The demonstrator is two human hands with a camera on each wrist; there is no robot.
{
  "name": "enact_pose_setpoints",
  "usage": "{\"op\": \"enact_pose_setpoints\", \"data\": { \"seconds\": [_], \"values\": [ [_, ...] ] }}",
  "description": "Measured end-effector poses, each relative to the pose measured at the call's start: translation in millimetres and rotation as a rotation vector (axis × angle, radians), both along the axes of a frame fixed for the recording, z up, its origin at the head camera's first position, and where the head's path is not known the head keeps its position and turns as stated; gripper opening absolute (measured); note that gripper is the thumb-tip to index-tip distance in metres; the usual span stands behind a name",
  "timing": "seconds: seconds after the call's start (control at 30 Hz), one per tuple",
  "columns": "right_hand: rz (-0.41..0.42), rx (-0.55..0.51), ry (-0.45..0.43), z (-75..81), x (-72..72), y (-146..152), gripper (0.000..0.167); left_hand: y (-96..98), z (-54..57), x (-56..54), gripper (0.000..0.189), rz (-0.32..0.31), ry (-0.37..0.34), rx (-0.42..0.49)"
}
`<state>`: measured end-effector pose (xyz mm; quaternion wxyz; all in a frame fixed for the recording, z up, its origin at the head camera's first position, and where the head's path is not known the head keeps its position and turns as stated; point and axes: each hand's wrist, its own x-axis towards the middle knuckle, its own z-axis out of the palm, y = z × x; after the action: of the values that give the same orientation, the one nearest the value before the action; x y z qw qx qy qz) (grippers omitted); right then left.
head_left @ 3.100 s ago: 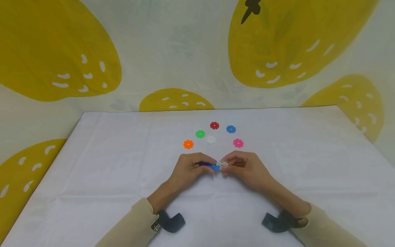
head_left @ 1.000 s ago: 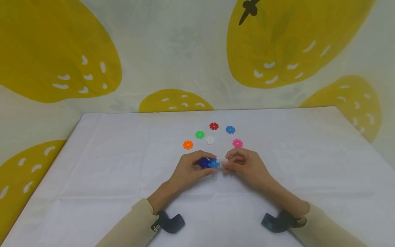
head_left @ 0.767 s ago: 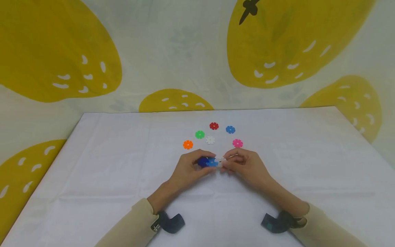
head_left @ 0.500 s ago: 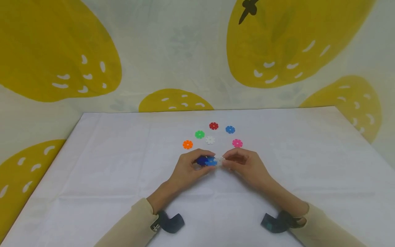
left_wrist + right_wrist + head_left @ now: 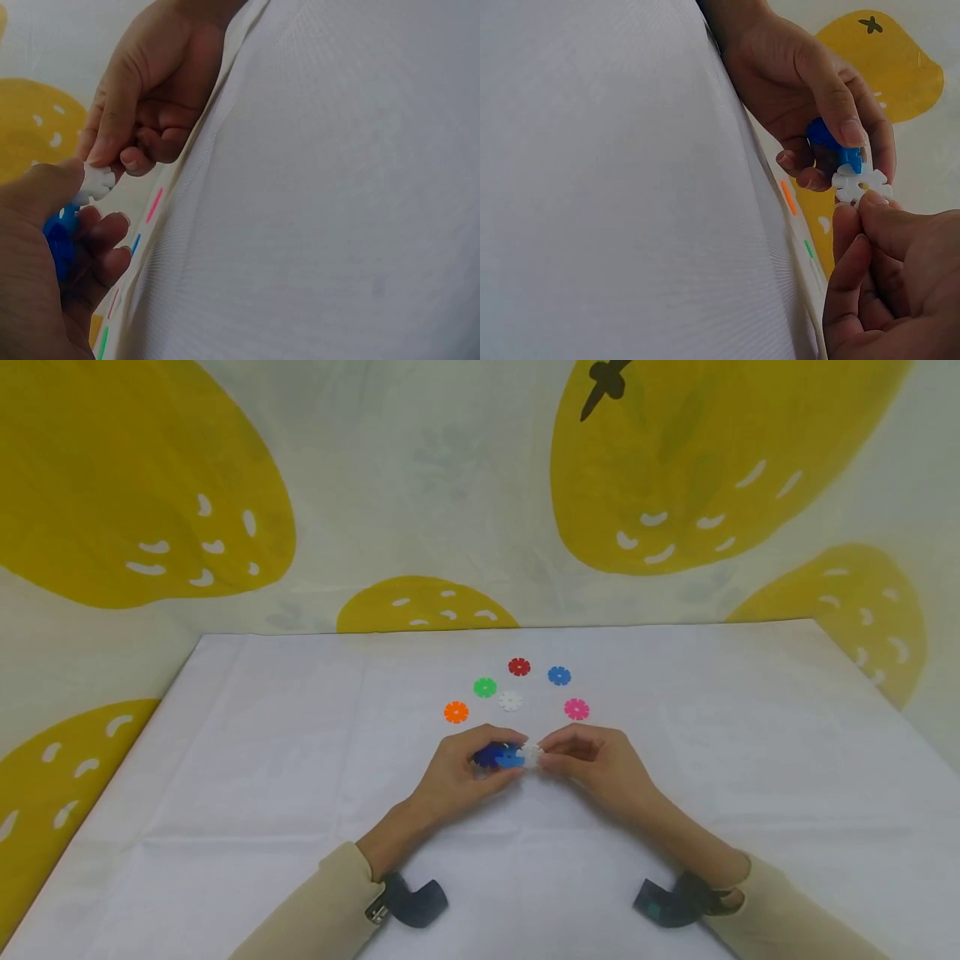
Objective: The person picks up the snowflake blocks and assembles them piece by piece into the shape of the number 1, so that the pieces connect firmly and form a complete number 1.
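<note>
Above the near middle of the table, my left hand grips a dark blue notched building disc and a light blue one, linked in a row. Its thumb and fingers curl around their edges. My right hand pinches a white notched disc between thumb and index finger. In the right wrist view the white disc meets the light blue disc edge to edge at an angle, and the dark blue disc sits deeper in the left hand. The left wrist view shows the white disc between both hands' fingertips.
Beyond the hands, loose notched discs lie flat on the white-covered table: orange, green, white, red, blue and pink. A lemon-patterned cloth hangs behind the table.
The held discs have turned from nearly edge-on to facing the head camera and shifted slightly left. More of the white disc shows as the right fingers moved to its outer edge.
</note>
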<state>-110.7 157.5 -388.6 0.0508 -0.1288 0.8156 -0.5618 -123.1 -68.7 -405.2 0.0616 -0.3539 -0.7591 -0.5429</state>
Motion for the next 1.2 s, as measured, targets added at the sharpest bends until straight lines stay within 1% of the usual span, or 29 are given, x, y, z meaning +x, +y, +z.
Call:
{"op": "enact_pose_setpoints", "data": {
  "seconds": [0.17,0.3,0.47,0.53,0.73,0.93,1.2],
  "values": [
    [0.017,-0.002,0.003,0.4,-0.2,-1.1,0.017,-0.5,0.6,0.4,0.032,-0.004,0.014,-0.002],
    [0.025,-0.005,0.005,0.7,-0.5,-1.6,0.017,-1.1,0.7,0.1,0.031,-0.01,0.01,0.008],
    [0.024,0.004,0.03,1.5,-1.8,-0.6,0.018,-1.4,-0.3,-0.6,0.031,-0.008,0.018,0.024],
    [0.006,0.027,0.043,2.0,-2.9,0.8,0.017,-1.4,-0.9,-0.8,0.031,-0.002,0.022,0.026],
    [-0.089,0.115,0.067,7.0,-10.2,8.2,0.015,-2.0,-2.4,-2.2,0.029,0.002,0.031,0.034],
    [-0.138,0.195,0.124,13.9,-19.5,19.4,0.017,-1.7,-4.0,-3.4,0.03,-0.006,0.048,0.039],
    [-0.21,0.281,0.112,19.5,-34.8,32.7,0.021,-1.0,-4.4,-3.7,0.03,-0.001,0.036,0.036]
  ]
}}
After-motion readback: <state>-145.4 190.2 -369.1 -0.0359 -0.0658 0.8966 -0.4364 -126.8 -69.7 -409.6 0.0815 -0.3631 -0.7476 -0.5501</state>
